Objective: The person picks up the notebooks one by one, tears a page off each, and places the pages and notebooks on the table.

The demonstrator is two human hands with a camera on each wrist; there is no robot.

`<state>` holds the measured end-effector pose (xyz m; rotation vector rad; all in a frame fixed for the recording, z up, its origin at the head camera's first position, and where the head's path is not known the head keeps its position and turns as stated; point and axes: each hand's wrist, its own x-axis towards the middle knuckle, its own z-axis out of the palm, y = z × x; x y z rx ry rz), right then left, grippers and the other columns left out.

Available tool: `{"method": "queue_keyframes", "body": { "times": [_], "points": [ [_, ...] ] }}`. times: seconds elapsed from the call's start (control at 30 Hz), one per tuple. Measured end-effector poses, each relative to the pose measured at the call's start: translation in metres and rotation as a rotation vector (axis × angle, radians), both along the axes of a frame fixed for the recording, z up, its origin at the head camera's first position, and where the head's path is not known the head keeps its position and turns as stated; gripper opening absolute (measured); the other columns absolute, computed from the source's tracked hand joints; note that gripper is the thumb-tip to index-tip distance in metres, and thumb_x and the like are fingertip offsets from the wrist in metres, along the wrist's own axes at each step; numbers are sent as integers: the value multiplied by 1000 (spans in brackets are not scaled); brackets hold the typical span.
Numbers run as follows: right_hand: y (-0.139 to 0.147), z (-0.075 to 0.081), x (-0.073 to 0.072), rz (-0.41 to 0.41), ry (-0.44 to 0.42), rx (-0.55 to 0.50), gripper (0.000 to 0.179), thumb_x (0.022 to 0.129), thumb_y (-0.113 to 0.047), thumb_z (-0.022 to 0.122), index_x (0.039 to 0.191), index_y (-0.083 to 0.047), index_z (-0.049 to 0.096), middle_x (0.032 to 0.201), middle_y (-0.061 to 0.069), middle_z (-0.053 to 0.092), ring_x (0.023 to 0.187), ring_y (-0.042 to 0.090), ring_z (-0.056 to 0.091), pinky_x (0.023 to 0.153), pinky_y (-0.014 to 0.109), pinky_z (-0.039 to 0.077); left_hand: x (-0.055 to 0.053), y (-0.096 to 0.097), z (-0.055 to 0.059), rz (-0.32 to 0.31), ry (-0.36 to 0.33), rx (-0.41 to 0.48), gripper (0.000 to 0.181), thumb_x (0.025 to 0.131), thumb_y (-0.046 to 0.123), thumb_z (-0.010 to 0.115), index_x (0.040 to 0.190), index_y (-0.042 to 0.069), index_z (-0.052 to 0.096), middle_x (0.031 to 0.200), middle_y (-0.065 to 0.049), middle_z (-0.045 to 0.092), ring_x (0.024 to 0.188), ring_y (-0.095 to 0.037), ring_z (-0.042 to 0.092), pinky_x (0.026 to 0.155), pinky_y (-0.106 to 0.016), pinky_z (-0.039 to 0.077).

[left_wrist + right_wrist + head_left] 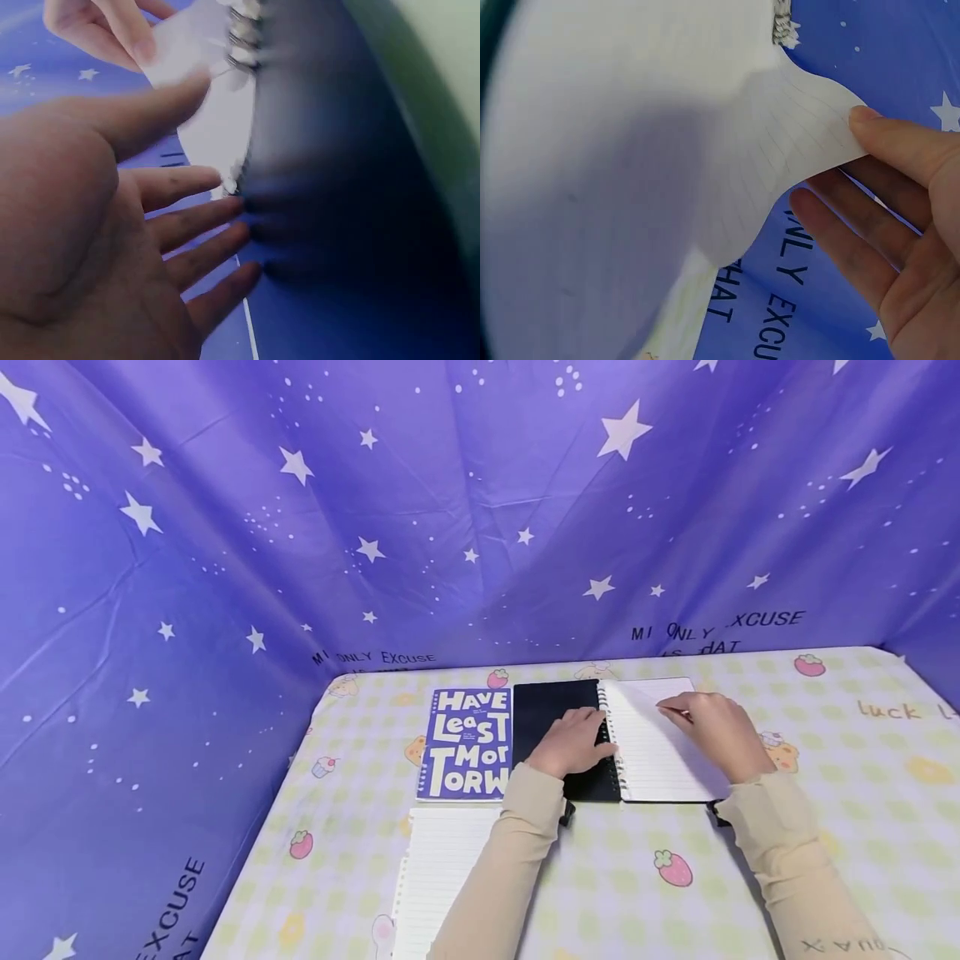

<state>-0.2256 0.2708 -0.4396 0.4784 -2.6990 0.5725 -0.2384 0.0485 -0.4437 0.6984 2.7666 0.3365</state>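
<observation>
A spiral notebook lies opened flat, its black cover on the left and ruled white pages on the right. My right hand pinches a lined page by its corner between thumb and fingers, and the page is lifted and bent in the right wrist view. With its fingers spread, my left hand rests at the ring binding and over the black cover. In the left wrist view, its extended fingertips are beside the binding.
Left of the notebook lies another spiral notebook with a purple lettered cover. Below it, partly under the left forearm, is a loose ruled sheet with a perforated edge. A checked tablecloth covers the table; a purple star-patterned curtain hangs behind.
</observation>
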Motion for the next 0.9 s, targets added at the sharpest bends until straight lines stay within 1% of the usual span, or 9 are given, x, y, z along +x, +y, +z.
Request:
{"method": "queue_keyframes", "body": {
  "times": [0.13, 0.23, 0.3, 0.4, 0.47, 0.57, 0.63, 0.8, 0.9],
  "points": [
    [-2, -3, 3, 13, -21, 0, 13, 91, -7, 69, 99, -1, 77, 97, 21, 74, 87, 43, 69, 77, 59, 53, -9, 3, -3, 2, 18, -35, 60, 106, 40, 43, 159, 20, 23, 164, 1, 24, 152, -17, 19, 122, -30, 23],
    [-3, -4, 5, 13, -34, 7, 12, 90, -8, 70, 97, -2, 78, 95, 19, 75, 86, 42, 70, 77, 58, 54, -13, 5, -6, 6, 8, -29, 62, 106, 39, 42, 160, 21, 17, 166, 0, 18, 154, -18, 13, 124, -30, 17],
    [-2, -4, 5, 16, -50, 16, 12, 89, -9, 71, 96, -2, 78, 95, 19, 75, 87, 42, 70, 78, 58, 54, -16, 7, -8, 7, -3, -34, 62, 107, 41, 40, 161, 22, 15, 167, -1, 15, 154, -18, 10, 124, -29, 15],
    [-1, -5, 6, 25, -75, 28, 12, 88, -9, 73, 95, -2, 79, 95, 18, 75, 88, 41, 70, 79, 58, 54, -18, 10, -10, 9, -3, -62, 61, 107, 44, 35, 161, 24, 14, 167, -1, 13, 154, -17, 11, 123, -27, 17],
    [0, -6, 7, 37, -87, 33, 11, 87, -8, 73, 95, -2, 79, 94, 18, 75, 90, 41, 70, 81, 58, 53, -19, 11, -11, 12, 9, -92, 61, 107, 46, 34, 161, 25, 14, 167, 0, 13, 154, -16, 12, 123, -26, 19],
    [1, -8, 7, 57, -94, 44, 10, 86, -6, 74, 94, -3, 79, 93, 16, 75, 91, 40, 70, 83, 57, 53, -19, 14, -12, 31, 33, -133, 61, 106, 46, 35, 160, 27, 15, 167, 2, 15, 153, -14, 14, 121, -23, 21],
    [2, -9, 8, 69, -97, 50, 10, 85, -5, 74, 94, -4, 79, 93, 15, 76, 92, 40, 70, 83, 56, 53, -19, 15, -12, 46, 37, -150, 61, 106, 46, 37, 160, 29, 14, 166, 4, 15, 153, -13, 15, 121, -22, 21],
    [1, -10, 12, 66, -113, 39, 12, 85, -5, 74, 96, -3, 79, 95, 15, 76, 94, 40, 69, 85, 56, 53, -18, 17, -10, 70, 28, -167, 56, 108, 41, 32, 160, 30, 14, 166, 6, 16, 152, -11, 16, 120, -21, 21],
    [-1, -11, 14, 56, -107, 24, 13, 84, -5, 75, 96, -2, 79, 95, 16, 75, 94, 41, 69, 85, 57, 52, -19, 17, -10, 78, 37, -176, 54, 109, 38, 30, 160, 30, 16, 166, 8, 17, 152, -9, 17, 119, -20, 23]
  ]
}}
